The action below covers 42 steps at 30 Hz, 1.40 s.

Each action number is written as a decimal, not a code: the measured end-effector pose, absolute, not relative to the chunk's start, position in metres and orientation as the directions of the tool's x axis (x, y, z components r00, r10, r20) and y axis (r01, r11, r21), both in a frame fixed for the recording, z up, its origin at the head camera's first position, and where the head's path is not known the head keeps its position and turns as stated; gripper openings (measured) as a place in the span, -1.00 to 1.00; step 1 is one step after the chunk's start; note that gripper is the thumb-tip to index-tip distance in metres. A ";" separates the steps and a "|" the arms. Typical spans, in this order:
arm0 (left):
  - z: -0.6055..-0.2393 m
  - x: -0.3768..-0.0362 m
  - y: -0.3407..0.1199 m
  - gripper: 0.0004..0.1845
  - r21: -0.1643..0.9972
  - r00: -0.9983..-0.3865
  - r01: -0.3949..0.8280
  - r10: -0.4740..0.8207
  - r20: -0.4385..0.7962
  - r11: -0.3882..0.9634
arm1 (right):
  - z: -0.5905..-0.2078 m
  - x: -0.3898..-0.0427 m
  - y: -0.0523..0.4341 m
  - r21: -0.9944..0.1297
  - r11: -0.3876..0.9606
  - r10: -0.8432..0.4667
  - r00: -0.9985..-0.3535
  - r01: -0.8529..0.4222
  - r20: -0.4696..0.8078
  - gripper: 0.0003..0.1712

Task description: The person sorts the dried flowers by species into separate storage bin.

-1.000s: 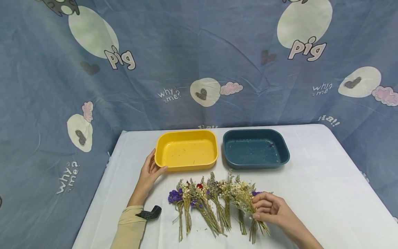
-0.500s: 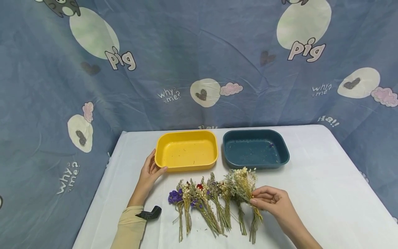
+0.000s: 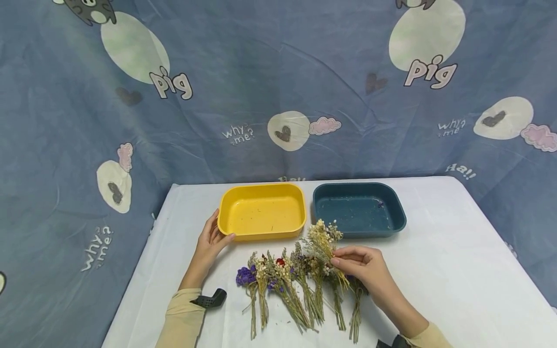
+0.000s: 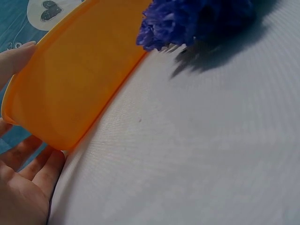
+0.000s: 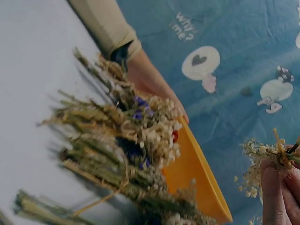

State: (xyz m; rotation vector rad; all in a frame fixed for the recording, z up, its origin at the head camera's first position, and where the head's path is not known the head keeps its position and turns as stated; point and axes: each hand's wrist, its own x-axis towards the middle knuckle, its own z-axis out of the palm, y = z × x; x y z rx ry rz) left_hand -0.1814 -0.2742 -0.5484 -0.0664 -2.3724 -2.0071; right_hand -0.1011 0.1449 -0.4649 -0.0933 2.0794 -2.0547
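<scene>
My right hand [image 3: 356, 263] pinches a small bunch of cream dried flowers [image 3: 323, 239] by its stems and holds it lifted above the row, its heads pointing up-left between the two trays. In the right wrist view my fingertips [image 5: 276, 187] grip the same cream bunch [image 5: 262, 161]. My left hand [image 3: 211, 239] rests against the near left corner of the yellow tray [image 3: 261, 210], thumb on the rim; the left wrist view shows the palm [image 4: 21, 187] by the yellow tray's wall [image 4: 70, 89]. Several dried flower bunches [image 3: 287, 285] lie in a row on the white table.
A dark teal tray [image 3: 359, 209] sits to the right of the yellow one, with small flower bits inside. A purple bunch [image 3: 244, 276] lies at the row's left end. The white table [image 3: 457, 270] is backed by a blue patterned cloth [image 3: 278, 82].
My right hand has lifted the cream bunch from the right end of the row and moved it up and to the left. The left hand has stayed at the yellow tray.
</scene>
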 end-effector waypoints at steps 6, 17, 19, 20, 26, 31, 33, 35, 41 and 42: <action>-0.549 -0.182 -0.274 0.00 0.984 -0.999 0.049 0.009 0.048 0.172 | -0.458 -0.120 0.132 -0.982 0.074 -0.235 -0.954 0.172 -0.185 -0.64; -0.547 -0.181 -0.274 0.00 0.983 -0.999 0.035 0.008 0.034 0.178 | -0.445 -0.151 0.113 -0.986 0.135 -0.325 -0.935 0.100 -0.139 -0.63; -0.547 -0.180 -0.274 0.00 0.983 -0.999 0.039 0.010 0.038 0.177 | -0.443 -0.156 0.108 -0.986 0.140 -0.349 -0.927 0.092 -0.136 -0.65; -0.547 -0.180 -0.274 0.00 0.983 -0.999 0.040 0.011 0.039 0.179 | -0.442 -0.159 0.106 -0.987 0.142 -0.364 -0.922 0.082 -0.129 -0.65; -0.548 -0.181 -0.275 0.00 0.983 -0.998 0.064 0.018 0.062 0.172 | -0.436 -0.179 0.091 -0.982 0.184 -0.423 -0.898 0.046 -0.121 -0.70; -0.549 -0.180 -0.275 -0.01 0.982 -0.998 0.067 0.018 0.065 0.177 | -0.431 -0.196 0.077 -0.977 0.212 -0.453 -0.882 0.034 -0.129 -0.72; -0.550 -0.180 -0.275 -0.01 0.981 -0.998 0.067 0.014 0.066 0.180 | -0.430 -0.203 0.071 -0.974 0.225 -0.467 -0.875 0.021 -0.127 -0.73; -0.550 -0.181 -0.275 -0.01 0.982 -0.998 0.060 0.009 0.060 0.181 | -0.428 -0.210 0.065 -0.972 0.236 -0.475 -0.871 0.015 -0.129 -0.74; -0.548 -0.182 -0.274 0.02 0.983 -0.999 0.041 0.005 0.040 0.176 | -0.425 -0.235 0.047 -0.964 0.264 -0.481 -0.863 0.023 -0.153 -0.77; -0.548 -0.181 -0.274 0.02 0.984 -0.999 0.040 0.005 0.040 0.174 | -0.425 -0.239 0.044 -0.962 0.271 -0.484 -0.861 0.023 -0.157 -0.77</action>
